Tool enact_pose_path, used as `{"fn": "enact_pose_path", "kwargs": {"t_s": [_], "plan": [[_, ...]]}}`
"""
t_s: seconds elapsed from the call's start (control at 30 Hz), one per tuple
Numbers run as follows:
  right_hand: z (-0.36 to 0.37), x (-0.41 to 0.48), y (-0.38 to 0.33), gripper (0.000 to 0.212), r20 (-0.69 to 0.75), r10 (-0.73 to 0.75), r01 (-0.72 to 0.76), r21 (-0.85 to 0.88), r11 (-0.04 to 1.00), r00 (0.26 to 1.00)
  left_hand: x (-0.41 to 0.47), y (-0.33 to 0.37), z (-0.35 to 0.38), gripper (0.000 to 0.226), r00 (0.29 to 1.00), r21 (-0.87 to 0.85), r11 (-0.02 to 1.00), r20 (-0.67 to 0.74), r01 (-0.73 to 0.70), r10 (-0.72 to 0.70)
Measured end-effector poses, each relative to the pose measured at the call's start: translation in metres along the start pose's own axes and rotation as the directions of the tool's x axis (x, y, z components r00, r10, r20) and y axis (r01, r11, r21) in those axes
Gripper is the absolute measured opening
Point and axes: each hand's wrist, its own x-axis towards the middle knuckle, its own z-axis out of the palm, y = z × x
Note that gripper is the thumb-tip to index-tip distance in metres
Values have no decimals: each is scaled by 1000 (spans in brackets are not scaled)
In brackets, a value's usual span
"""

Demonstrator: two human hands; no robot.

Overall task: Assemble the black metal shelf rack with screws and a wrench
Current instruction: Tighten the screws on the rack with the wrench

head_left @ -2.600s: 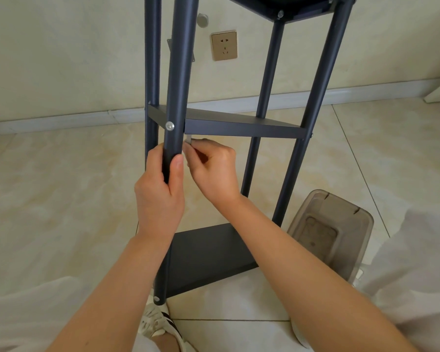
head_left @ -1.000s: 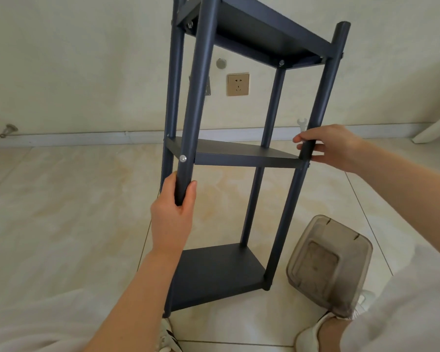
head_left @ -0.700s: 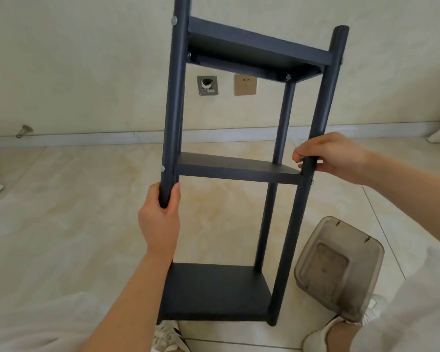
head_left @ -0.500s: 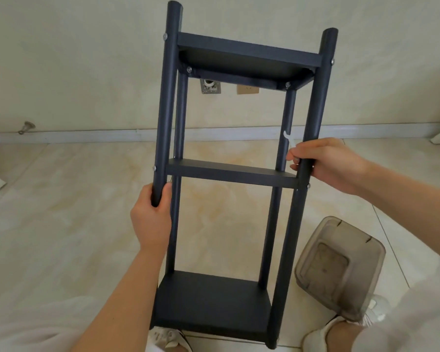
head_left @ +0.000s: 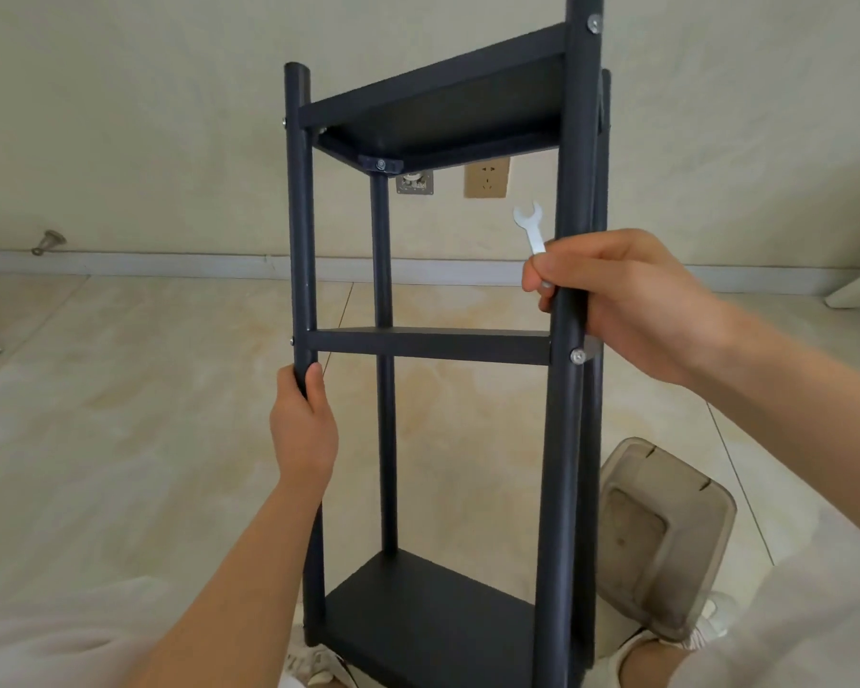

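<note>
The black metal shelf rack [head_left: 428, 345] stands upright on the floor with three shelves between its posts. My left hand [head_left: 303, 424] grips the left front post just below the middle shelf. My right hand [head_left: 616, 300] is wrapped round the right front post just above the middle shelf and also pinches a small silver wrench [head_left: 531, 228], whose open jaw points up. A silver screw head [head_left: 576, 356] shows on the right post at the middle shelf, and another screw [head_left: 594, 23] sits at the top shelf.
A smoky clear plastic box [head_left: 666, 538] sits on the tiled floor right of the rack's foot. My shoes [head_left: 701, 633] are beside it. A wall with a socket [head_left: 486, 177] and a baseboard lies behind the rack.
The rack has turned between my hands, bringing the right front post nearer and higher in view. Both hands kept their grips; 2.6 s ago my right hand was at the left post's screw.
</note>
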Motion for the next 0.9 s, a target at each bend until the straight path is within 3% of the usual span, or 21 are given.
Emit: {"fn": "enact_pose_path", "kwargs": {"t_s": [0.3, 0.9], "plan": [[23, -8, -15, 24, 33, -53, 53, -1, 999, 998, -1, 0, 11, 30, 981, -21, 993, 162, 116, -111], [47, -4, -27, 24, -22, -143, 143, -3, 990, 989, -2, 42, 17, 41, 935, 23, 991, 328, 132, -132]]}}
